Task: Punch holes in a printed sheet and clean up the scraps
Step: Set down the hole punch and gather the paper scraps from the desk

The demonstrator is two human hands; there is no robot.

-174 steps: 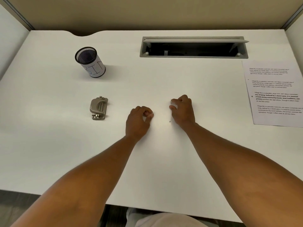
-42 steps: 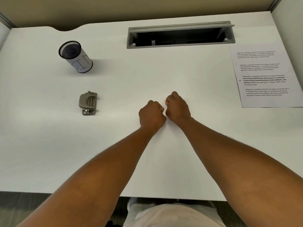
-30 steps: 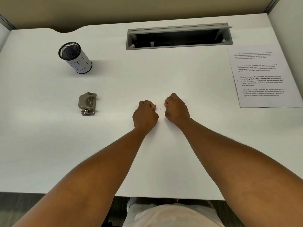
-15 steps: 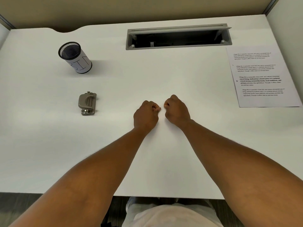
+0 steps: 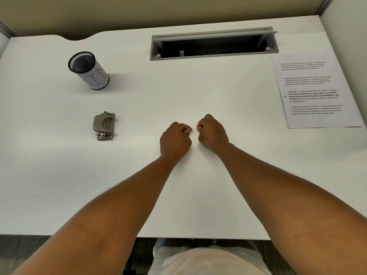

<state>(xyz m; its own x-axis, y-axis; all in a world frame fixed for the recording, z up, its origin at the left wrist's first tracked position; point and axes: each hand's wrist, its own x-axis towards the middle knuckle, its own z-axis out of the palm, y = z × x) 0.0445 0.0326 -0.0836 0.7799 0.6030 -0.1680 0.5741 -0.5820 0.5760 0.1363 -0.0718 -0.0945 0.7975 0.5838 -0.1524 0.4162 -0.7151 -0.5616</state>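
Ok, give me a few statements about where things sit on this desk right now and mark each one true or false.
1. The hole punch lies to the left of the left hand. True.
2. The printed sheet lies under both hands. False: it lies at the desk's far right, away from the right hand.
3. The mesh cup marked BIN stands farther from the person than the hole punch. True.
4. The left hand grips the hole punch. False: it is curled on the bare desk, apart from the punch.
5. The two hands are curled close together. True.
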